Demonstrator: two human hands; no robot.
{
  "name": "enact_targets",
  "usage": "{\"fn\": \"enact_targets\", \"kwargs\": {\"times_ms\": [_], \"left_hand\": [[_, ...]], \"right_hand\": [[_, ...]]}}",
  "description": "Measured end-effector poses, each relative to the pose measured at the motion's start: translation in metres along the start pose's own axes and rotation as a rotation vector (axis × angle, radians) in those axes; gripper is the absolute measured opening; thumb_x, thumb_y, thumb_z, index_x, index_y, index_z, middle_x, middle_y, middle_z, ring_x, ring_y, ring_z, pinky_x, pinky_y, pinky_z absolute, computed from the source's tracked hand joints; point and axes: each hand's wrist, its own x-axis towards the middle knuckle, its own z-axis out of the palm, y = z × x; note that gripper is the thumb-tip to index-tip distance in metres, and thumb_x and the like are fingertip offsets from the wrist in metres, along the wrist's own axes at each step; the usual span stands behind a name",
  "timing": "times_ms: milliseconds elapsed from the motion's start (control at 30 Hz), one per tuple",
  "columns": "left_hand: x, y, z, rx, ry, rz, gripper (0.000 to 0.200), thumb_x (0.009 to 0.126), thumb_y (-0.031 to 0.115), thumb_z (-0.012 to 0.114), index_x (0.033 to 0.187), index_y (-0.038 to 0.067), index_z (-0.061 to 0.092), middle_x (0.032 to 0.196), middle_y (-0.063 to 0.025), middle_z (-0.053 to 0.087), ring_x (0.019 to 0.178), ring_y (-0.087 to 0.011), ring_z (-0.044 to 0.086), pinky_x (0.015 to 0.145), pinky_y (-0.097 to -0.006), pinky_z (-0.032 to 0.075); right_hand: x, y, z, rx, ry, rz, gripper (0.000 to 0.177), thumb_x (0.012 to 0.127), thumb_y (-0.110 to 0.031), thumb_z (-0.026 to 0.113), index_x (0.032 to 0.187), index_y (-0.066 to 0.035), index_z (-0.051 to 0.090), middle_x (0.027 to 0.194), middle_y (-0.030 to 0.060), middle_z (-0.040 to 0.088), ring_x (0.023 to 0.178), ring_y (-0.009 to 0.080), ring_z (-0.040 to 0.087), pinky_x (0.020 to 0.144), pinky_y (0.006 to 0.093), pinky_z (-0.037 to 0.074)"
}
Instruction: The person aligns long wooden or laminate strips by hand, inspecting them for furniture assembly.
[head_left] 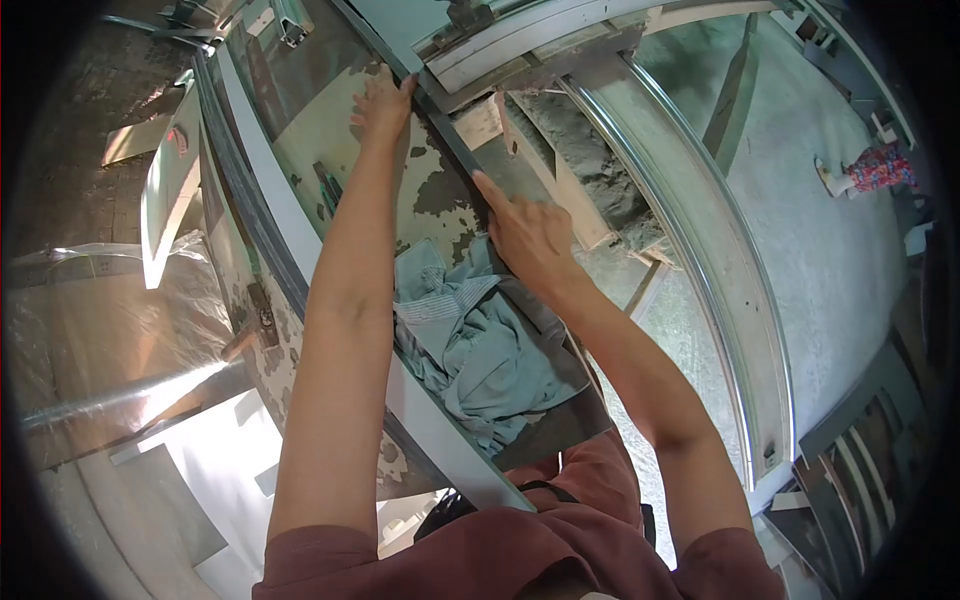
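A long dark bar (440,125) runs along the right edge of a worn, paint-chipped bench (325,125). My left hand (383,105) lies at the far part of the bench with its fingers spread, the fingertips beside the bar. Nearer to me, my right hand (530,235) rests at the bar with the index finger stretched along it; the other fingers are bent and partly hidden. A crumpled light-blue cloth (480,345) lies on the bench between my forearms. Several dark slim tools (328,188) lie left of my left forearm.
A long white strip (270,185) runs down the bench's left side, near a hammer (262,315). Curved metal-edged rails (690,220) arc on the right. Plastic sheeting (120,320) is at the left. Another person's leg (875,170) shows at far right.
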Motion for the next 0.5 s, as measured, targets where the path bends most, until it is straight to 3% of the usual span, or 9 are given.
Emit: {"fn": "enact_targets", "kwargs": {"times_ms": [67, 133, 167, 267, 500], "left_hand": [[-0.004, 0.007, -0.001, 0.040, 0.225, -0.019, 0.060, 0.086, 0.049, 0.041, 0.133, 0.014, 0.031, 0.139, -0.0104, 0.027, 0.126, -0.0433, 0.021, 0.096, -0.0650, 0.014], [0.003, 0.003, 0.005, 0.039, 0.241, 0.001, 0.058, 0.086, 0.048, 0.041, 0.132, 0.014, 0.034, 0.139, -0.0078, 0.029, 0.126, -0.0415, 0.022, 0.096, -0.0655, 0.014], [0.006, 0.000, 0.009, 0.044, 0.263, 0.026, 0.056, 0.086, 0.047, 0.041, 0.131, 0.014, 0.036, 0.138, -0.0053, 0.031, 0.127, -0.0397, 0.023, 0.096, -0.0660, 0.013], [0.008, -0.004, 0.013, 0.060, 0.281, 0.083, 0.049, 0.087, 0.043, 0.041, 0.128, 0.016, 0.040, 0.137, -0.0013, 0.035, 0.127, -0.0371, 0.025, 0.096, -0.0656, 0.013], [0.017, -0.018, 0.009, 0.032, 0.182, 0.069, 0.044, 0.087, 0.039, 0.040, 0.127, 0.021, 0.043, 0.134, -0.0010, 0.039, 0.126, -0.0367, 0.028, 0.097, -0.0651, 0.013]], "right_hand": [[0.022, -0.004, 0.011, -0.043, 0.016, -0.005, 0.053, 0.074, -0.017, 0.058, 0.125, -0.023, 0.044, 0.069, 0.0070, 0.060, 0.055, 0.0231, 0.059, 0.049, 0.0339, 0.045], [0.048, -0.009, 0.011, -0.110, -0.165, -0.025, 0.052, 0.075, -0.016, 0.056, 0.125, -0.011, 0.042, 0.074, 0.0071, 0.063, 0.070, 0.0225, 0.062, 0.059, 0.0327, 0.045], [0.060, -0.012, 0.013, -0.109, -0.175, -0.023, 0.052, 0.075, -0.016, 0.056, 0.125, -0.011, 0.042, 0.074, 0.0071, 0.063, 0.070, 0.0225, 0.062, 0.059, 0.0327, 0.045], [0.093, -0.021, 0.029, -0.106, -0.199, -0.024, 0.047, 0.078, -0.015, 0.053, 0.123, -0.008, 0.043, 0.078, 0.0078, 0.064, 0.075, 0.0216, 0.063, 0.061, 0.0305, 0.043], [0.143, -0.044, 0.048, -0.274, -0.285, -0.042, 0.041, 0.077, -0.015, 0.053, 0.117, -0.007, 0.047, 0.078, 0.0028, 0.064, 0.074, 0.0203, 0.063, 0.051, 0.0343, 0.045]]}}
